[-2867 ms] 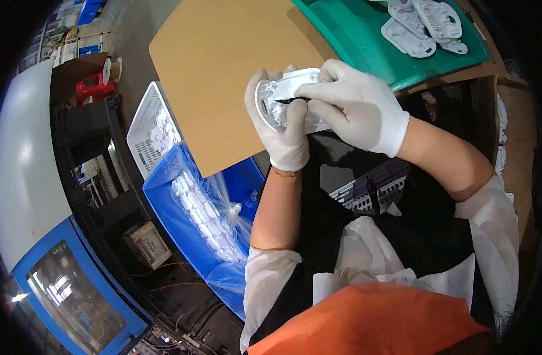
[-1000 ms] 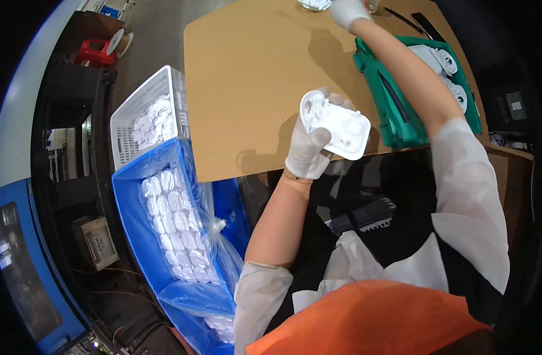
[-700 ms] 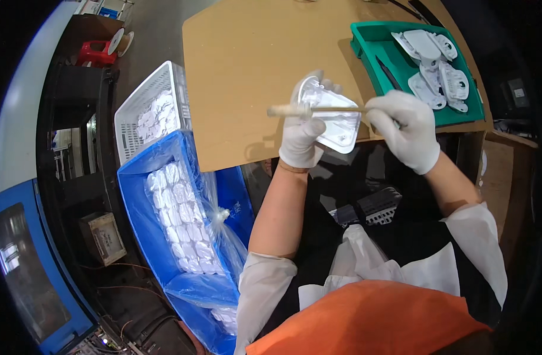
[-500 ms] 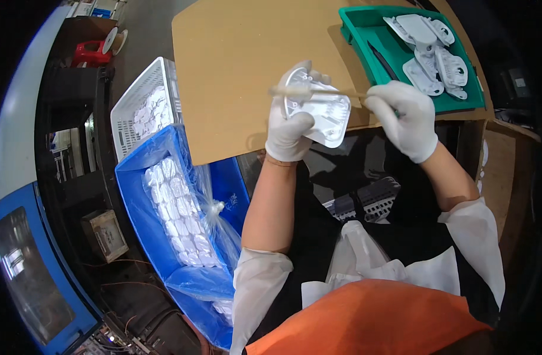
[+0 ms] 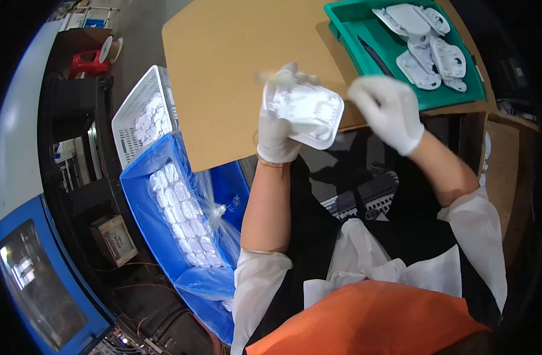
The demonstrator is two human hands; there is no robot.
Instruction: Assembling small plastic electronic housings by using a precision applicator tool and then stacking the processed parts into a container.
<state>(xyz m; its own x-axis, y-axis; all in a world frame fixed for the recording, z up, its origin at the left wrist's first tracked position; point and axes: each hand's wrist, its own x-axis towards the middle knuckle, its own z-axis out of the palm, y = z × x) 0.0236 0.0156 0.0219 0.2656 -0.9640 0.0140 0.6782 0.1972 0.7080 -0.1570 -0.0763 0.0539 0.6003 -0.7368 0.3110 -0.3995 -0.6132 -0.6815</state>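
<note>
My left hand (image 5: 275, 131), in a white glove, holds up a white moulded plastic part (image 5: 306, 111) over the near edge of the brown cardboard surface (image 5: 223, 65). My right hand (image 5: 390, 111), also gloved, is blurred just right of the part, fingers closed. A thin pale stick (image 5: 269, 76) shows as a blur along the part's top edge, reaching toward my right hand.
A green tray (image 5: 346, 23) at the far right holds several white parts (image 5: 426, 52) and a dark thin tool (image 5: 374, 54). On my left stand a blue crate (image 5: 138, 198) with bagged white parts (image 5: 182, 219) and a white basket (image 5: 132, 115).
My right hand reached to the far side, came back with a thin stick and laid it across the part. It has since shifted slightly right, blurred.
</note>
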